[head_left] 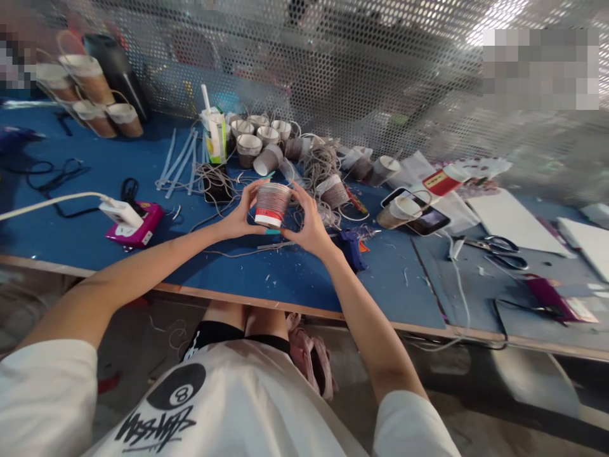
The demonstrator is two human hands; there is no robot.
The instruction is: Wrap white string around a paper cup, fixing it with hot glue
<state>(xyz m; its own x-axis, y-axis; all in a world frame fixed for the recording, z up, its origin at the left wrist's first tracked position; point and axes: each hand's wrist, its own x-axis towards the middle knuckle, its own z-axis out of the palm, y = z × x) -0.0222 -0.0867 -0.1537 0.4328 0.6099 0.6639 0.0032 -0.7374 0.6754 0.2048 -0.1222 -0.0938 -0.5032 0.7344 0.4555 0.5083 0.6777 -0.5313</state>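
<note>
Shirt (252, 400) at frame bottom; left hand (242, 214) and right hand (310, 223) pinch the cup (271, 207) mid-frame; squeezed too hard, its wound cord (278, 194) might slip.

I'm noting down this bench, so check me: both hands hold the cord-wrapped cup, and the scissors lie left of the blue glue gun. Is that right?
Not quite: in the head view the scissors lie right of the blue glue gun, not left. The left hand and right hand do both hold the cord-wrapped cup.
</note>
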